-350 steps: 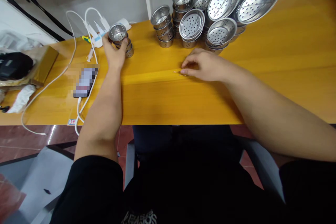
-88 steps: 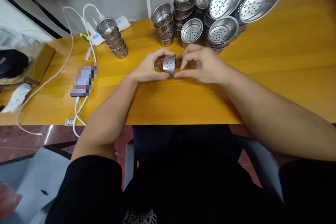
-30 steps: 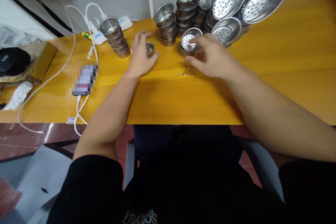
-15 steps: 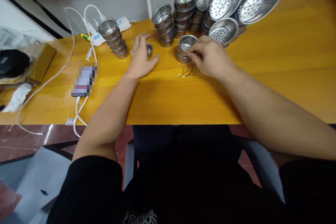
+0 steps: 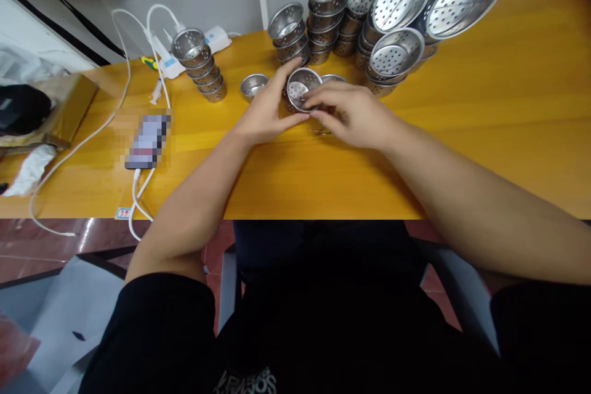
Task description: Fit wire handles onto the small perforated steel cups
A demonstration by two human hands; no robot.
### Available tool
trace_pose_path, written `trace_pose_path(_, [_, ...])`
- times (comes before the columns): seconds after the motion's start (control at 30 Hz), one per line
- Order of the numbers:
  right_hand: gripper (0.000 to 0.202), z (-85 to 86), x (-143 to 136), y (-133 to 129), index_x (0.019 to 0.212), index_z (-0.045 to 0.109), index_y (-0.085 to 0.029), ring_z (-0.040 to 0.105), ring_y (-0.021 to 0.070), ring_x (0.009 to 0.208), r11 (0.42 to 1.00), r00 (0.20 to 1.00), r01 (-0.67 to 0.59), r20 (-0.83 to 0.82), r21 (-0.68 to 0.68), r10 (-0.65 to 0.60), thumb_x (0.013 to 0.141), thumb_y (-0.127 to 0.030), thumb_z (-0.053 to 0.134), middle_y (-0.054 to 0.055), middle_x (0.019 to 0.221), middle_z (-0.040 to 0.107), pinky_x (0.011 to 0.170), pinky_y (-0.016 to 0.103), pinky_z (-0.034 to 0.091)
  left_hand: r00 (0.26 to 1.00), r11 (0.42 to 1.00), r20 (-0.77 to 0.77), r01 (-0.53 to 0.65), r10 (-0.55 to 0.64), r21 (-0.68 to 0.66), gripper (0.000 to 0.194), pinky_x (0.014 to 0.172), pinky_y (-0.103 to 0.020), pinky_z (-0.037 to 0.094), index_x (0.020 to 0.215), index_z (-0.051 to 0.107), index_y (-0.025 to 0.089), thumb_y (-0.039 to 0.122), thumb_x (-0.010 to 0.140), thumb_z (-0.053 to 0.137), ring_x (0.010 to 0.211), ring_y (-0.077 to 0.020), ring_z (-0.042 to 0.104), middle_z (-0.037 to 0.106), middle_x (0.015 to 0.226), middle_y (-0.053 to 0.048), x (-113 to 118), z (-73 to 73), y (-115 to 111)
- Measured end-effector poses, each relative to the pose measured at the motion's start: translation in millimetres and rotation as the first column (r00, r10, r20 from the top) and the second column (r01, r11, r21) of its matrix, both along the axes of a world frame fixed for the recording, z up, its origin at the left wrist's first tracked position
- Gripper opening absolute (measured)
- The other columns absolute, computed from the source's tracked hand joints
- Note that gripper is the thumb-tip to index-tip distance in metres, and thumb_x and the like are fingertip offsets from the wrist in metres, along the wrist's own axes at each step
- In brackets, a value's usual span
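Between my two hands is a perforated metal cup (image 5: 297,87), tilted toward me. My left hand (image 5: 272,104) curves round its left side, thumb at the bottom edge. With its fingers pinched on the cup's right rim, my right hand (image 5: 344,112) holds it too. Another metal cup (image 5: 333,78) shows partly behind my right hand. A small cup (image 5: 253,85) sits on the table just left of my left fingers. Below my right fingertips lie thin curved wires (image 5: 322,132), mostly hidden.
Stacks of perforated cups (image 5: 323,24) stand at the back, with wide tilted ones (image 5: 464,3) at the right. Another stack (image 5: 203,68) is at the left, near a power strip, a phone (image 5: 148,141) and white cables (image 5: 83,154) on the wooden table (image 5: 286,191).
My right hand has moved left with the upper cup, off the one beneath. My left hand has moved right to this cup, uncovering the small cup.
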State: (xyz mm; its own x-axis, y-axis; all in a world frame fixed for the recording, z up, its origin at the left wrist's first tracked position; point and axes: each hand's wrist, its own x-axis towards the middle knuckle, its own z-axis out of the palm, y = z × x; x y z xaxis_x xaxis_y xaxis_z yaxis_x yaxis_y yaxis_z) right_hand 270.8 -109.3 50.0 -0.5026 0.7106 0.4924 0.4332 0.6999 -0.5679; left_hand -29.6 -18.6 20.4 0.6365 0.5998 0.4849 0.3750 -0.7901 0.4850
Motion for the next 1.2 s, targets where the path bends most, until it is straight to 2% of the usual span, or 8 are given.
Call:
trace_pose_path(0.13, [0.047,-2.5,-0.7,-0.5,0.157,0.09,-0.036,0.085,0.0378,0.102,0.999,0.999,-0.015,-0.033,-0.033,0.014,0.123,-0.067,0.083,0.011,0.133,0.09,0.097,0.06,0.074,1.0,0.999,-0.026,0.013,-0.012,0.052,0.106,0.162,-0.077,0.048,0.194,0.048,0.037,0.094,0.111,0.081,0.188,-0.0541,0.059,0.062,0.197,-0.018,4.4,4.1,0.8])
trace_pose_path(0.23, [0.05,-0.5,-0.1,-2.3,0.138,0.094,-0.037,0.083,0.0384,0.105,1.0,0.997,0.006,-0.081,-0.031,-0.009,0.123,-0.083,0.08,0.013,0.133,0.088,0.095,0.06,0.074,0.999,0.993,-0.033,0.039,-0.036,0.108,0.091,0.158,-0.079,0.05,0.193,0.05,0.04,0.079,0.116,0.079,0.184,-0.0535,0.062,0.064,0.19,-0.016,7.7,6.0,0.4])
trace_pose_path(0.37, [0.065,1.1,0.5,-0.8,0.116,0.091,-0.039,0.08,0.0438,0.118,0.99,0.975,0.13,-0.173,-0.058,-0.138,0.115,-0.102,0.077,0.015,0.13,0.084,0.1,0.065,0.074,0.998,0.986,-0.044,0.043,-0.036,0.162,0.088,0.158,-0.08,0.049,0.195,0.045,0.043,0.061,0.116,0.079,0.184,-0.052,0.06,0.058,0.189,-0.015,9.7,2.9,2.9])
trace_pose_path(0.5, [0.078,1.7,-0.3,3.6,0.102,0.084,-0.036,0.074,0.0381,0.097,0.98,0.966,0.107,-0.216,-0.167,-0.143,0.104,-0.114,0.081,0.011,0.102,0.079,0.092,0.062,0.071,0.998,0.987,-0.052,0.035,-0.027,0.159,0.084,0.159,-0.08,0.047,0.191,0.048,0.041,0.053,0.115,0.08,0.183,-0.0519,0.059,0.058,0.186,-0.016,10.8,3.4,2.4])
trace_pose_path(0.6, [0.08,5.9,-2.0,2.9,0.096,0.08,-0.036,0.071,0.0341,0.088,0.964,0.963,0.054,-0.242,-0.26,-0.119,0.1,-0.115,0.086,0.007,0.095,0.08,0.083,0.059,0.068,0.998,0.993,-0.058,0.024,-0.017,0.119,0.083,0.162,-0.079,0.045,0.189,0.051,0.039,0.051,0.114,0.083,0.184,-0.0524,0.058,0.058,0.187,-0.016,13.2,10.6,-4.6])
trace_pose_path(0.83, [0.078,19.9,-1.1,-3.5,0.089,0.081,-0.038,0.067,0.0356,0.083,0.944,0.958,0.095,-0.228,-0.317,-0.173,0.089,-0.115,0.095,0.008,0.09,0.083,0.083,0.066,0.065,0.996,0.999,-0.07,-0.054,0.054,0.0,0.075,0.163,-0.078,0.047,0.175,0.066,0.042,0.051,0.105,0.091,0.184,-0.0535,0.06,0.062,0.186,-0.012,20.5,31.4,-24.9])
trace_pose_path(1.07, [0.072,19.6,-0.8,-2.6,0.087,0.082,-0.04,0.072,0.0403,0.087,0.939,0.955,0.109,-0.229,-0.325,-0.189,0.09,-0.11,0.097,0.009,0.09,0.084,0.089,0.073,0.066,0.998,0.999,-0.058,-0.041,0.04,-0.019,0.076,0.16,-0.084,0.049,0.17,0.071,0.04,0.046,0.098,0.094,0.183,-0.0575,0.059,0.064,0.186,-0.012,22.4,37.4,-26.5])
trace_pose_path(1.2, [0.076,17.1,-3.2,-1.4,0.088,0.085,-0.037,0.075,0.0391,0.089,0.948,0.931,0.082,-0.316,-0.306,-0.183,0.083,-0.11,0.103,0.008,0.094,0.086,0.094,0.072,0.069,0.997,1.0,-0.074,-0.022,0.023,0.012,0.081,0.161,-0.082,0.046,0.176,0.067,0.041,0.047,0.099,0.092,0.186,-0.0562,0.057,0.062,0.19,-0.012,18.3,40.5,-24.3])
